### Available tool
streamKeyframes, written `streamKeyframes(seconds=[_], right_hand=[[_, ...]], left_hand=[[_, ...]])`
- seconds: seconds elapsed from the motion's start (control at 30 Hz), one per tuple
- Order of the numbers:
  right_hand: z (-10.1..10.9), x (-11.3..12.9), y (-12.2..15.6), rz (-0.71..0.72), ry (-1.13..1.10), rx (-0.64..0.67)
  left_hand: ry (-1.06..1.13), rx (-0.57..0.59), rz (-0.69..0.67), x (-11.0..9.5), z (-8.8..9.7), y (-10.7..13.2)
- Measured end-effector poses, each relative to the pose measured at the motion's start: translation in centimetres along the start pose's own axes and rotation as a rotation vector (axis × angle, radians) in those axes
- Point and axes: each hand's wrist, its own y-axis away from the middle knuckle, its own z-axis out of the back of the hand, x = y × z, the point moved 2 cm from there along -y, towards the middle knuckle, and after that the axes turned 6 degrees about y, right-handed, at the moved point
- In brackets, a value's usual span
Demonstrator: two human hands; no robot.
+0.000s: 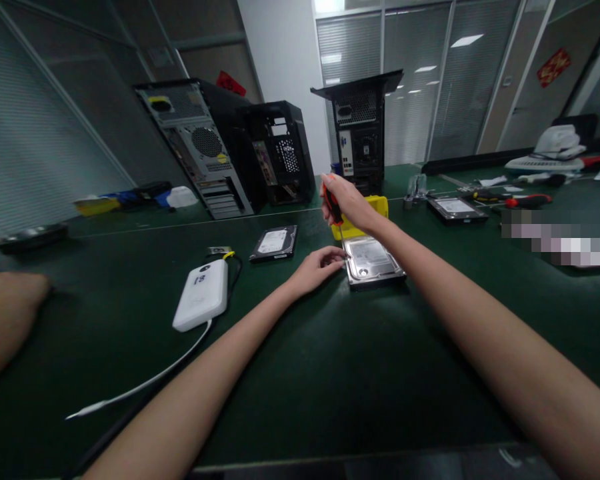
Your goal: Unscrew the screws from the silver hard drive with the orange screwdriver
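Observation:
A silver hard drive (373,261) lies flat on the dark green table (330,373) in front of me. My right hand (343,197) is closed round a red-and-black screwdriver (333,205), held upright with its tip down at the drive's near left corner. My left hand (317,267) rests on the table with its fingertips against the drive's left edge, fingers loosely curled. A yellow box (360,223) sits just behind the drive.
A second hard drive (275,242) and a white power bank (202,294) with a white cable lie to the left. Three opened computer cases (220,147) stand at the back. Another drive (455,208), screwdrivers and a keyboard lie far right. Another person's arm (5,320) enters at left.

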Motion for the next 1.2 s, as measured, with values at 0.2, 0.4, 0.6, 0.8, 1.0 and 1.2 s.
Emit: streamKeyframes(seconds=[0.2, 0.4, 0.6, 0.8, 1.0, 1.2], right_hand=[[-0.03, -0.19, -0.22, -0.003, 0.016, 0.001], [-0.21, 0.08, -0.22, -0.011, 0.064, 0.011], [-0.17, 0.20, -0.12, 0.000, 0.084, 0.004], [-0.19, 0.24, 0.01, 0.001, 0.084, 0.013], [-0.20, 0.27, 0.07, 0.006, 0.091, 0.019], [-0.19, 0.50, 0.15, -0.001, 0.096, 0.027]], left_hand=[[-0.009, -0.002, 0.012, -0.37, -0.02, 0.08], [-0.016, -0.003, -0.001, -0.38, 0.04, 0.09], [-0.001, 0.000, -0.004, -0.17, -0.05, -0.05], [0.000, -0.002, -0.011, 0.18, -0.08, -0.07], [-0.006, -0.001, -0.015, 0.21, 0.01, -0.08], [-0.010, -0.006, 0.000, -0.10, -0.01, 0.03]])
